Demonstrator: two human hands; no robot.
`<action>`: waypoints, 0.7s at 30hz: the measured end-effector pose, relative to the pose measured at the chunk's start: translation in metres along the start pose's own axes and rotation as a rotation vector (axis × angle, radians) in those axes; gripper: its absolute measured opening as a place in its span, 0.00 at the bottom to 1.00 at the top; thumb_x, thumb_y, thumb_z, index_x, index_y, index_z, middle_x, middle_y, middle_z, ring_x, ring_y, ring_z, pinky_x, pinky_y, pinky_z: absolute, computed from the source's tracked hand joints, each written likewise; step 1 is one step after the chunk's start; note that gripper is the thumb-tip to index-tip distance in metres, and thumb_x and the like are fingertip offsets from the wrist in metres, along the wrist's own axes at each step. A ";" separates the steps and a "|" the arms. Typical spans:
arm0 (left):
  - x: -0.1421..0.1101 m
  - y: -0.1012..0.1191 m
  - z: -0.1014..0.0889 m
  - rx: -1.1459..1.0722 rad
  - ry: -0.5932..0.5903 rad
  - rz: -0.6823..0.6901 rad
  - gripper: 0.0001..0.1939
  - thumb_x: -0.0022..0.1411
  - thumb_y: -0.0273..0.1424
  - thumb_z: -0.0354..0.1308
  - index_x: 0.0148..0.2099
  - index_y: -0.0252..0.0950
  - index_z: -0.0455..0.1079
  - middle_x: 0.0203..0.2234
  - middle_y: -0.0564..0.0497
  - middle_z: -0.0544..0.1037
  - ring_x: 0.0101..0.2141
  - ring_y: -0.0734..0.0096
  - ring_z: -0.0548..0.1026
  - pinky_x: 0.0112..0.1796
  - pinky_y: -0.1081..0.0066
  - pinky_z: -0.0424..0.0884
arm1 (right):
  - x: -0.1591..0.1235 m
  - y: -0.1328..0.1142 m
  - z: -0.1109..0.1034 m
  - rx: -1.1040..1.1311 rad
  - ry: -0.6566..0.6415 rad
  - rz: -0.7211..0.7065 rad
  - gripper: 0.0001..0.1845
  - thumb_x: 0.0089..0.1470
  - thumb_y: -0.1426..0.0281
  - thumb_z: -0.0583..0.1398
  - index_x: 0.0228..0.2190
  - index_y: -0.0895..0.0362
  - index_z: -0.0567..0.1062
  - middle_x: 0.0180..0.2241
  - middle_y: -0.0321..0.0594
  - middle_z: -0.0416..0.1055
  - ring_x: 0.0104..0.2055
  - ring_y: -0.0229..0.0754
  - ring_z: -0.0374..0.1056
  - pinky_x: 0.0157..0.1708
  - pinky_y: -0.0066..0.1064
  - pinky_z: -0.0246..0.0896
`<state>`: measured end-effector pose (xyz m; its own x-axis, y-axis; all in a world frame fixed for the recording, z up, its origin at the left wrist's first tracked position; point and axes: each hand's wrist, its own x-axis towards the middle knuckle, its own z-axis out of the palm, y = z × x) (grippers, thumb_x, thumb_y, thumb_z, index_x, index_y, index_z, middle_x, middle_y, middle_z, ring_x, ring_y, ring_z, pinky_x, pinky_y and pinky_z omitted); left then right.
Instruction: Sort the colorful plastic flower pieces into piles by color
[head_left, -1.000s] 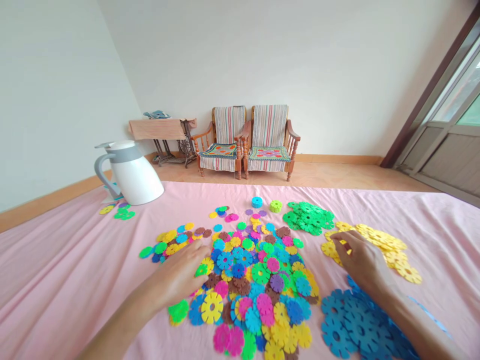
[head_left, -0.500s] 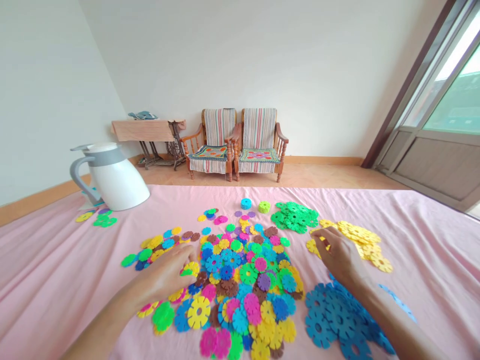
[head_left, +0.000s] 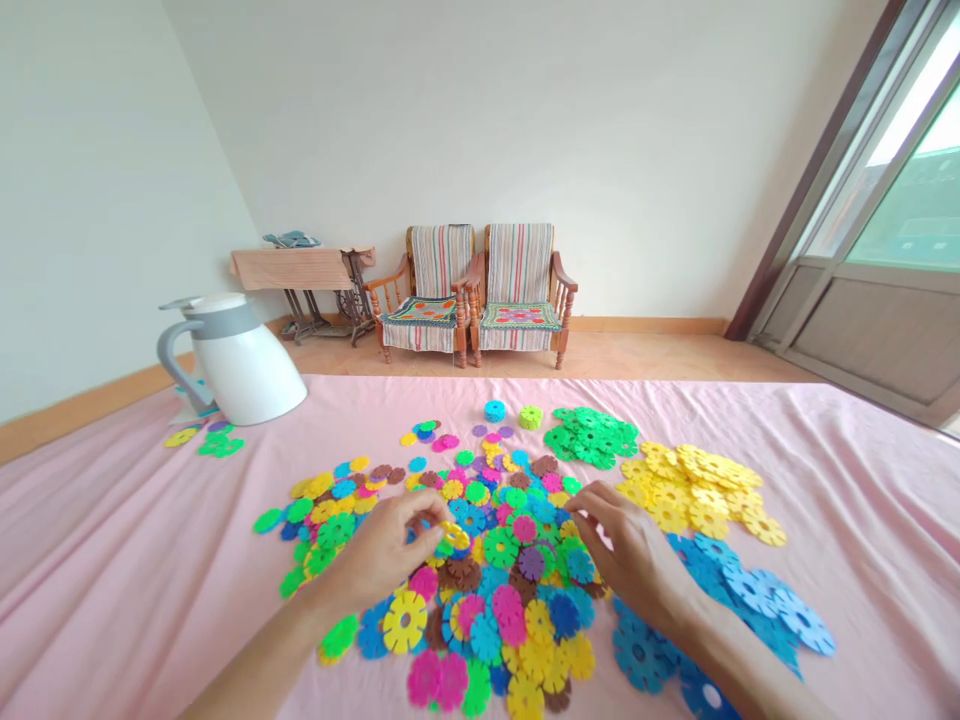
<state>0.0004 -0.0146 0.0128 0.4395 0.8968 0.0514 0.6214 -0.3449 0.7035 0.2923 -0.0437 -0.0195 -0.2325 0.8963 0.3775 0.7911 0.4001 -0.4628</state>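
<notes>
My left hand is closed in a pinch on a yellow snowflake disc, held just above the mixed pile. Beneath and around it lie slotted plastic discs in pink, brown, green, purple, blue and yellow, among them a large yellow disc and a green disc. Over the pile's right edge hovers my right hand, its thumb and fingers a little apart with nothing visible between them. Close to that wrist is a heap of large blue discs; beyond it spreads a heap of yellow discs.
Green discs are heaped at the back, beside a lime stack and a blue stack. A white jug stands at the left on the pink cloth. Two wooden chairs are against the wall.
My right hand has moved left from the yellow heap to the mixed pile's edge. My left hand has moved right and now holds up a yellow disc. The view has shifted slightly.
</notes>
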 end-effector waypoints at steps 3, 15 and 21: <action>0.000 0.011 0.019 -0.113 0.040 0.035 0.06 0.59 0.30 0.53 0.35 0.37 0.70 0.34 0.50 0.76 0.36 0.68 0.73 0.37 0.71 0.68 | -0.002 -0.018 0.001 0.126 -0.025 -0.015 0.14 0.61 0.69 0.49 0.37 0.54 0.74 0.34 0.40 0.72 0.33 0.39 0.69 0.32 0.31 0.64; -0.010 0.030 0.047 -0.229 0.032 0.019 0.08 0.61 0.35 0.56 0.40 0.38 0.72 0.28 0.53 0.75 0.28 0.72 0.71 0.29 0.74 0.68 | -0.007 -0.054 0.008 0.417 -0.103 0.114 0.08 0.57 0.68 0.54 0.27 0.55 0.69 0.22 0.33 0.69 0.25 0.35 0.63 0.24 0.25 0.57; -0.005 0.010 0.022 -0.051 0.107 0.056 0.08 0.63 0.33 0.53 0.38 0.38 0.73 0.34 0.51 0.78 0.35 0.68 0.74 0.37 0.71 0.69 | 0.008 0.038 -0.028 -0.092 0.291 0.306 0.14 0.53 0.62 0.53 0.33 0.56 0.74 0.22 0.37 0.70 0.22 0.40 0.65 0.23 0.30 0.55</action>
<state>0.0184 -0.0288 0.0036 0.3991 0.9020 0.1647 0.5627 -0.3827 0.7327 0.3367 -0.0270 -0.0114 0.1802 0.8743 0.4507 0.8490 0.0931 -0.5201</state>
